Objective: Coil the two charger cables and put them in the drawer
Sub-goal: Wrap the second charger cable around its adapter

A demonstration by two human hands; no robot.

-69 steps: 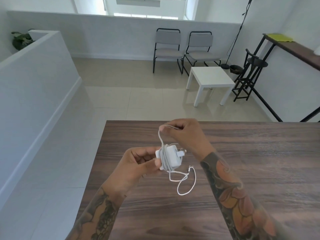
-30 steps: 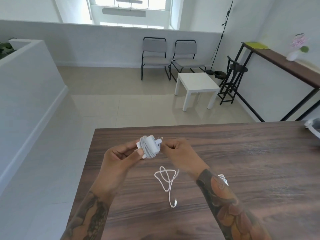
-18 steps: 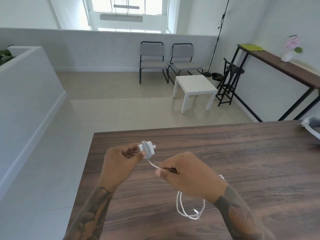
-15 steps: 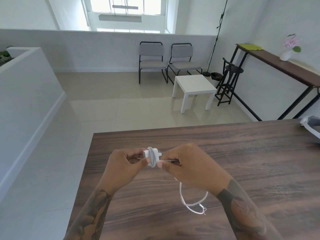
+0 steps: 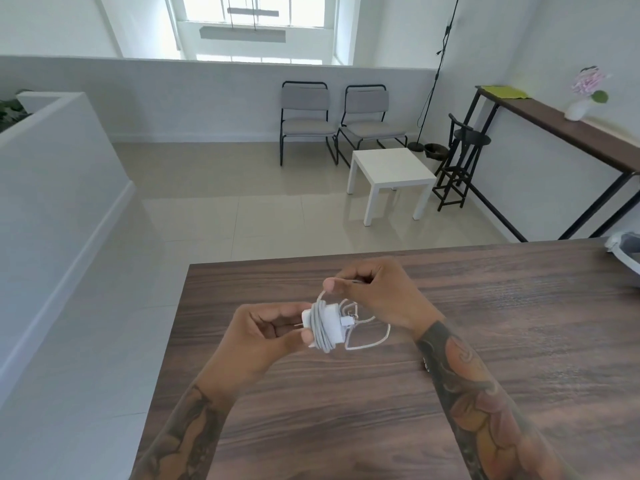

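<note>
My left hand (image 5: 263,336) grips a white charger block (image 5: 327,327) with several turns of its white cable wound around it, held above the dark wooden table (image 5: 485,341). My right hand (image 5: 377,292) sits just above and behind the block, pinching the cable (image 5: 367,341) between thumb and fingers. A short loose loop of cable hangs to the right of the block under my right wrist. A small piece of a second cable (image 5: 425,362) peeks out beside my right forearm. No drawer is in view.
A white-grey object (image 5: 623,249) lies at the table's far right edge. Beyond the table are tiled floor, a white side table (image 5: 391,171), two grey chairs (image 5: 332,116), a black stool and a long wall shelf with a flower vase (image 5: 578,107).
My right hand has swung from in front of the block up over its top, laying another turn. The loose tail has grown shorter. The view tilted slightly.
</note>
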